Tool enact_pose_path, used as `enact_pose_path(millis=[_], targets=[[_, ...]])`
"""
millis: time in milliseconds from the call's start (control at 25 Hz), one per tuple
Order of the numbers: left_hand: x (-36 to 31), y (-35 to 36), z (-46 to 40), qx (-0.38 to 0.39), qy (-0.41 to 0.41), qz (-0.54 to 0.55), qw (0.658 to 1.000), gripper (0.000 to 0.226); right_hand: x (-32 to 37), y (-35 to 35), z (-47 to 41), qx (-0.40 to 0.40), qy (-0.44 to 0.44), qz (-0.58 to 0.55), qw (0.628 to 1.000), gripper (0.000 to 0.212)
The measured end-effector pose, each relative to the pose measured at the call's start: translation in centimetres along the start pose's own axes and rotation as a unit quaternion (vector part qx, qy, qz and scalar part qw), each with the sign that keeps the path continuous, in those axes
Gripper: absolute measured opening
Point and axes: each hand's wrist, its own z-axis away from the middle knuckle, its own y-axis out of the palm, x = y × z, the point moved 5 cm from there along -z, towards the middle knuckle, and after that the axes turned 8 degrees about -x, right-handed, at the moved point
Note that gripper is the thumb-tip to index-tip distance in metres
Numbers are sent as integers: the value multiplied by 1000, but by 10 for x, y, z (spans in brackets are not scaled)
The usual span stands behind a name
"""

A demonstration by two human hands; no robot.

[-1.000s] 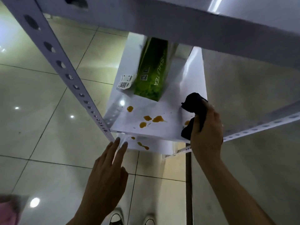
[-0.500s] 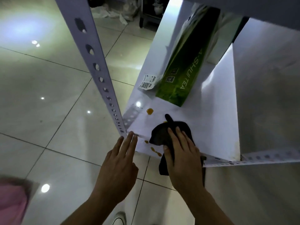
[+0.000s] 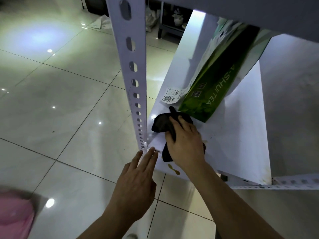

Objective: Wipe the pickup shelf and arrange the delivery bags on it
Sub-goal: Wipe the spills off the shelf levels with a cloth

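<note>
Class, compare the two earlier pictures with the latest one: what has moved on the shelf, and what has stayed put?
The right hand has swept the black cloth from the shelf's right front across to its left front corner, and most of the orange spots are gone; a few remain on the front edge. Its grip on the cloth is unchanged. The left hand still rests open at the corner, and the green bag has not moved.

This looks like a shop's back area or pickup corner. A white steel rack with a perforated upright post (image 3: 128,75) carries a flat white shelf (image 3: 241,138), on which stands a green branded tea bag (image 3: 212,87) with a printed order slip (image 3: 170,97) (QR codes on it). Glossy pale floor tiles (image 3: 60,100) reflect ceiling lights, and crumpled bags (image 3: 101,23) lie beyond.
</note>
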Motion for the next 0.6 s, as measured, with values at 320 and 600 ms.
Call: enact_pose_path(millis=[320,600], targets=[[3,-7,-2,17,0,0,1000,71,-14,-10,37,27,-77,-18,997,50],[4,-8,-2,12,1,18,1000,67,-127,-46,71,-78,152,26,985,54]])
